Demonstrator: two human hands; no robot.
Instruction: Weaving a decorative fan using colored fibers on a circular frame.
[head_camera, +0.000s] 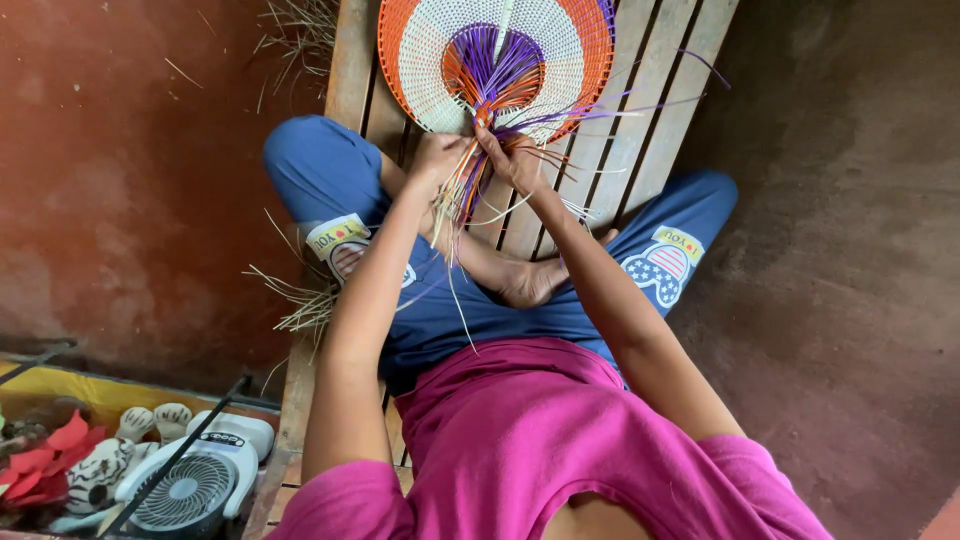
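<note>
You sit cross-legged on a slatted wooden bench (655, 90), and the woven fan (500, 60) lies flat on the slats at twelve o'clock from your knees. It has an orange rim, a white band and a purple centre. Your left hand (437, 160) is pinched shut on the bundle of loose strips (468, 190) at the fan's base, and your right hand (515, 160) closes on the same bundle from the three o'clock side, fingers touching the fan's lower edge. Stray purple and pale strands trail toward four o'clock and hang over your lap (they hide part of your foot). Dry straw (300, 300) spills off the bench at nine o'clock. A small white fan (190, 490) sits at seven o'clock, well apart.
</note>
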